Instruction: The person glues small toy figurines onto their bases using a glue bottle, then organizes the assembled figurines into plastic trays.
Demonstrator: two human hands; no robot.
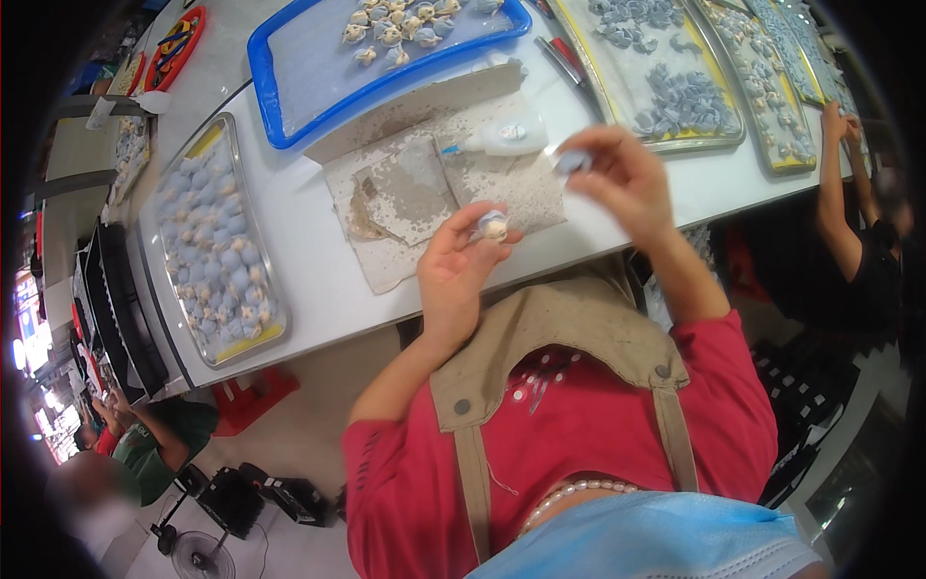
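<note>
My left hand [453, 275] is closed around a small cream and grey-blue figurine [494, 228], held between thumb and fingers over the near edge of a worn cardboard sheet. Up and to its right, my right hand [632, 183] pinches a small grey-blue piece [573, 161], slightly blurred; the two parts are apart. A white glue bottle [511, 136] with a blue tip lies on its side on the cardboard [386, 261], which is stained and flaking.
Beyond the cardboard, a blue tray [265, 82] bears several figurines. A metal tray [280, 323] of similar pieces is at the left. Trays of grey-blue parts [680, 101] stand at the right, beside pen-like tools [567, 63]. A red basket [198, 48] is far left. Co-workers sit at both sides.
</note>
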